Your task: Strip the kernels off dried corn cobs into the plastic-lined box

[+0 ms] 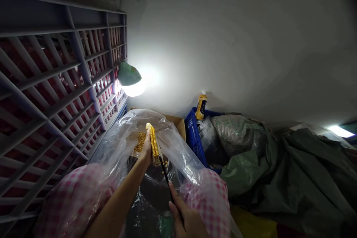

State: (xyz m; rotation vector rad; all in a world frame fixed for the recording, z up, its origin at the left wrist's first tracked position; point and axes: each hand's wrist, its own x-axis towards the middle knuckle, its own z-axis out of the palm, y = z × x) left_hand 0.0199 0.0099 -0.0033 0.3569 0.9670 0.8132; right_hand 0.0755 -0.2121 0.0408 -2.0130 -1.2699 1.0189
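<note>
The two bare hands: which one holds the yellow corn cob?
The left hand grips the yellow corn cob; the right hand holds a thin dark tool instead.

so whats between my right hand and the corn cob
In the head view, a thin dark tool held in the right hand runs up to the lower end of the corn cob, gripped by the left hand. Beneath lies the clear plastic bag.

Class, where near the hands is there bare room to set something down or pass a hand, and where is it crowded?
Free: the dark plastic bag floor between the knees, under the corn cob and thin dark tool. Loose kernels cover its far end. Crowded: grey crates hem the left; the stuffed blue crate and green tarpaulin, the right.
</note>
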